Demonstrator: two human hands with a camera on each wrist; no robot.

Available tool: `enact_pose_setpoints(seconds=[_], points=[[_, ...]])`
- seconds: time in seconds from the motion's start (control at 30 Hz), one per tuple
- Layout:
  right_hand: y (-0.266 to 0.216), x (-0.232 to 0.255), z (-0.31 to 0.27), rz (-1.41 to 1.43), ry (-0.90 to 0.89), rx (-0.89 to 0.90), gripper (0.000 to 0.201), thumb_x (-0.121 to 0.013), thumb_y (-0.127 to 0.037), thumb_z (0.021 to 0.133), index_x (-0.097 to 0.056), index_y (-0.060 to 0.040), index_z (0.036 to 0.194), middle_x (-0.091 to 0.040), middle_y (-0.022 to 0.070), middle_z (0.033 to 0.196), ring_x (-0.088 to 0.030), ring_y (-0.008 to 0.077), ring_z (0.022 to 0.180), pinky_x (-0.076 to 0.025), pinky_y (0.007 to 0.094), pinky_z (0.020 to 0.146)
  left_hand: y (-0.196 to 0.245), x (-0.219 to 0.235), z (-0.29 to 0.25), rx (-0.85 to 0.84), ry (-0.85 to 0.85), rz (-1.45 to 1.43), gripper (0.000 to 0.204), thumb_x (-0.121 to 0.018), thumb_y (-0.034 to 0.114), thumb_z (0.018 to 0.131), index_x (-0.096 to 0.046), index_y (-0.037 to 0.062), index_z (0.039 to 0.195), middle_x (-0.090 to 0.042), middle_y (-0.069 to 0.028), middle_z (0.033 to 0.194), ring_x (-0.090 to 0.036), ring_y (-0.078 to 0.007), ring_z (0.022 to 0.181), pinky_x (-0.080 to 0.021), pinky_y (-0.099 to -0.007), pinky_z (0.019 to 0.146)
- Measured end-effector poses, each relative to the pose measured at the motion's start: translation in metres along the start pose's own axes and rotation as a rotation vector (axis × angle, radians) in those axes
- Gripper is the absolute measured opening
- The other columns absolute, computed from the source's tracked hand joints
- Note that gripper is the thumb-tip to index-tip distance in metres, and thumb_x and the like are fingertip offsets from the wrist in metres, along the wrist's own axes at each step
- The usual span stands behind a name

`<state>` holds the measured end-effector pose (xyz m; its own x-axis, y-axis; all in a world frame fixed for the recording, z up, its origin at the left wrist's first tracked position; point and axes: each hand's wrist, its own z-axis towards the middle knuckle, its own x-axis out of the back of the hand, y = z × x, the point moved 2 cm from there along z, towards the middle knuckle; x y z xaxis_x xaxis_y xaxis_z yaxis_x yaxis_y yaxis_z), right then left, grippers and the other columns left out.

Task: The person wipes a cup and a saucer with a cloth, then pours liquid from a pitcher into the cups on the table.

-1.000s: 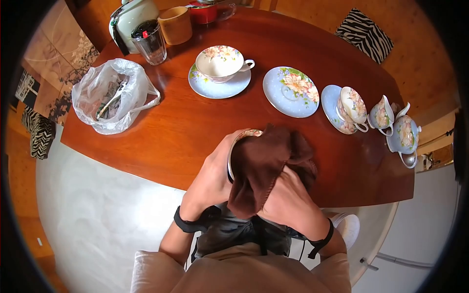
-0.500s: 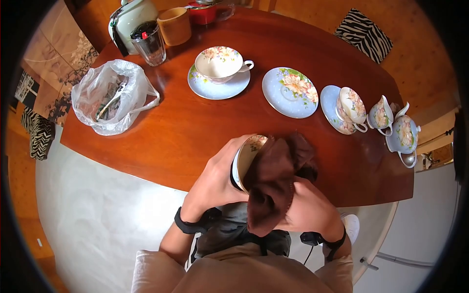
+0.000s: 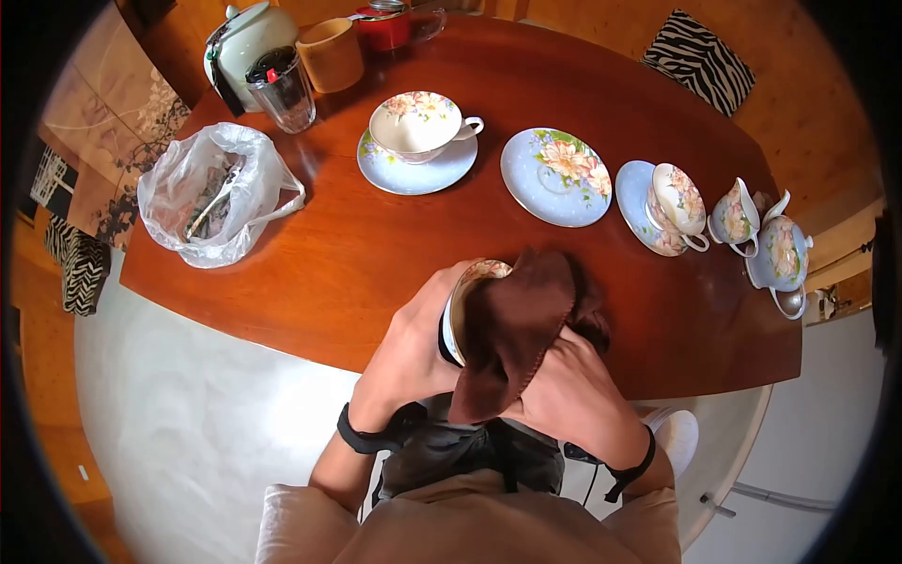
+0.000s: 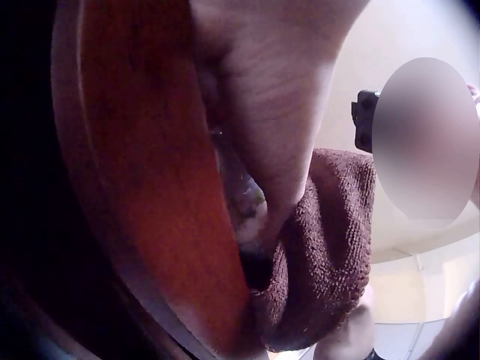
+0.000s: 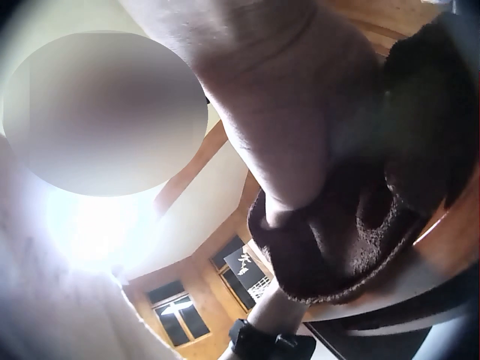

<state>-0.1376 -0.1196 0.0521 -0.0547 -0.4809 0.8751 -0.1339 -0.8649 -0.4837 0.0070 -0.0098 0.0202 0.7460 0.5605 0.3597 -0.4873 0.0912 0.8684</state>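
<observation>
My left hand [image 3: 410,340] grips a flowered cup [image 3: 458,320] near the table's front edge, its mouth tilted toward the right hand. A dark brown cloth [image 3: 522,324] covers much of the cup's opening and hangs below it. My right hand [image 3: 575,395] holds the bunched cloth against the cup; most of its fingers are hidden in the folds. In the left wrist view the cloth [image 4: 330,240] hangs beside the left hand [image 4: 270,97]. From the right wrist, the right hand [image 5: 277,112] shows with its fingers in the cloth [image 5: 337,247].
Beyond the hands stand a cup [image 3: 413,127] on a saucer, a bare saucer [image 3: 556,179], another cup [image 3: 676,199] on a saucer, a creamer [image 3: 734,216] and a teapot [image 3: 782,254]. At left are a plastic bag [image 3: 211,202], a glass [image 3: 284,99] and a wooden cup [image 3: 331,56].
The right hand and cloth moved down and right from the cup, then back up and left against it. The left hand keeps its grip, with the cup tilted slightly differently. The head view has shifted slightly.
</observation>
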Motion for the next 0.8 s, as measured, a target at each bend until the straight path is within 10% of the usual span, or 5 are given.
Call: enact_pose_setpoints(seconds=[0.43,0.8], points=[[-0.002,-0.001,-0.008,0.510,-0.118,0.186,0.051,-0.079,-0.041,0.081,-0.065,0.0003,0.109,-0.068,0.0205,0.105,-0.063,0.0409,0.104,-0.048,0.0485,0.092,0.001,0.002,0.001,-0.048,-0.077,0.016,0.080,-0.087,0.018,0.068,-0.050,0.0026,0.137,-0.058,-0.0193,0.132,-0.058,-0.0407,0.121,-0.049,-0.0444,0.100],[0.005,0.001,-0.011,-0.128,0.177,0.132,0.053,-0.078,-0.048,0.077,-0.073,-0.0035,0.106,-0.071,0.0143,0.107,-0.065,0.0321,0.106,-0.044,0.0423,0.102,0.000,0.000,0.001,-0.013,0.002,0.005,0.079,-0.090,0.020,0.061,-0.057,-0.0012,0.130,-0.063,-0.0191,0.127,-0.064,-0.0358,0.116,-0.050,-0.0396,0.098]])
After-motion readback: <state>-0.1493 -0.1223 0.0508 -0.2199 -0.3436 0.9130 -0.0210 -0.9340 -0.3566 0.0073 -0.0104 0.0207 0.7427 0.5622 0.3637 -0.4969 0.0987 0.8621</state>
